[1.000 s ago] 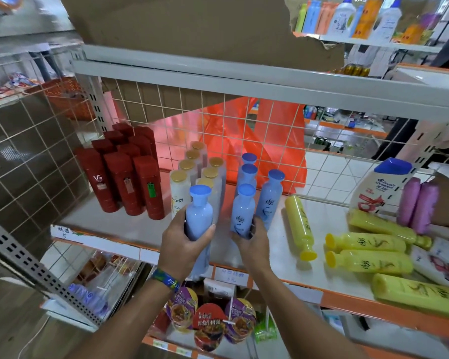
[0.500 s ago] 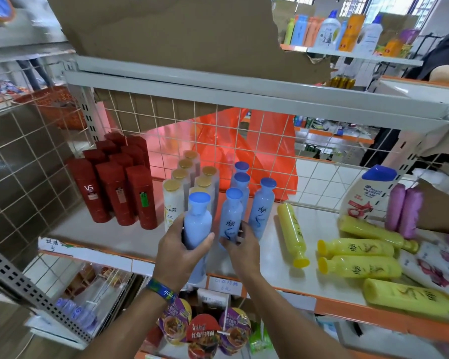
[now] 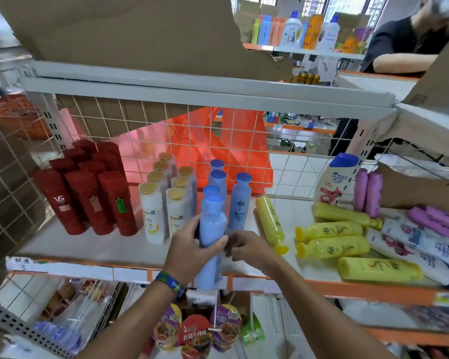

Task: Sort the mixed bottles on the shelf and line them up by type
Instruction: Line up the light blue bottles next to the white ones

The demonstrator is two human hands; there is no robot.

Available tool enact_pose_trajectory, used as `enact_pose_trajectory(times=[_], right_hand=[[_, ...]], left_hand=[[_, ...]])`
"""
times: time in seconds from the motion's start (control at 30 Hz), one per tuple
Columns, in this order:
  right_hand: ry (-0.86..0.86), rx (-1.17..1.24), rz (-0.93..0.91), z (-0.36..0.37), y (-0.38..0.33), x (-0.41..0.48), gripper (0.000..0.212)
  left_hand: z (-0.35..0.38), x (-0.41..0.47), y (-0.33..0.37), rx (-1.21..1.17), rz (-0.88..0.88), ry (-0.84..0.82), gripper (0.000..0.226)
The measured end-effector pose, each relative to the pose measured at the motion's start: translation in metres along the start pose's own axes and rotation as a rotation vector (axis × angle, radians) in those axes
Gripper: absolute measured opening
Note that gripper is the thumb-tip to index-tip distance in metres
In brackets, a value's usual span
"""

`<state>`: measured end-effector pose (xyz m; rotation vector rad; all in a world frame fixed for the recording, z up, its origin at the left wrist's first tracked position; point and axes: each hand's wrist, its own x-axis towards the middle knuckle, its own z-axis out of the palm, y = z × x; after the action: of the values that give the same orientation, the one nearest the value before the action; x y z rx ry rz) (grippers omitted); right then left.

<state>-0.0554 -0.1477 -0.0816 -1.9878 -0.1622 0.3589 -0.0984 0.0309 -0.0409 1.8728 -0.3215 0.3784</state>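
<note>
The blue bottle (image 3: 212, 229) is smooth plastic with a soft, half-matt sheen. The red bottles (image 3: 88, 200) and yellow bottles (image 3: 332, 230) are glossier plastic. The shelf (image 3: 94, 244) is matt white painted metal, backed by coated wire mesh (image 3: 246, 130). The brown cardboard (image 3: 140, 29) is matt, its torn edge rough. The wristband (image 3: 169, 280) looks like woven cloth, though blur leaves that uncertain.

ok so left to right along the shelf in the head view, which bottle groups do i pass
red bottles → white gold-capped bottles → blue bottles → yellow bottles lying down
</note>
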Motion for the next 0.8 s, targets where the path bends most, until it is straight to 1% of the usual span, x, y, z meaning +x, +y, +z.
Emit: enact_pose_trajectory(times=[0.07, 0.13, 0.23, 0.33, 0.4, 0.43, 0.53, 0.63, 0.67, 0.73, 0.8], right_hand=[[-0.183, 0.003, 0.042, -0.015, -0.001, -0.012, 0.028], [-0.304, 0.039, 0.069, -0.027, -0.001, -0.024, 0.037], [-0.360, 0.072, 0.071, -0.039, -0.001, -0.039, 0.045], [-0.323, 0.073, 0.039, -0.045, -0.002, -0.049, 0.049], [-0.255, 0.106, 0.019, -0.041, -0.006, -0.054, 0.053], [-0.213, 0.121, 0.010, -0.037, -0.009, -0.055, 0.052], [-0.108, 0.141, -0.018, -0.022, -0.011, -0.056, 0.043], [-0.018, 0.191, -0.033, -0.016, -0.011, -0.057, 0.045], [0.004, 0.204, -0.035, -0.015, -0.011, -0.056, 0.044], [-0.004, 0.243, -0.045, -0.019, -0.013, -0.057, 0.039], [-0.059, 0.302, -0.030, -0.024, -0.012, -0.057, 0.039]], left_hand=[[0.007, 0.004, 0.006, -0.054, -0.030, -0.035, 0.039], [0.015, 0.009, 0.009, -0.137, -0.089, -0.073, 0.043], [0.023, 0.018, 0.012, -0.252, -0.153, -0.119, 0.045], [0.030, 0.025, 0.015, -0.311, -0.171, -0.138, 0.049], [0.036, 0.027, 0.017, -0.306, -0.172, -0.118, 0.053], [0.040, 0.027, 0.018, -0.288, -0.166, -0.098, 0.055], [0.051, 0.028, 0.017, -0.177, -0.139, -0.026, 0.058], [0.060, 0.029, 0.023, -0.168, -0.143, 0.003, 0.052], [0.060, 0.030, 0.025, -0.186, -0.148, -0.008, 0.051], [0.059, 0.034, 0.027, -0.241, -0.162, -0.084, 0.048], [0.053, 0.040, 0.026, -0.328, -0.176, -0.195, 0.055]])
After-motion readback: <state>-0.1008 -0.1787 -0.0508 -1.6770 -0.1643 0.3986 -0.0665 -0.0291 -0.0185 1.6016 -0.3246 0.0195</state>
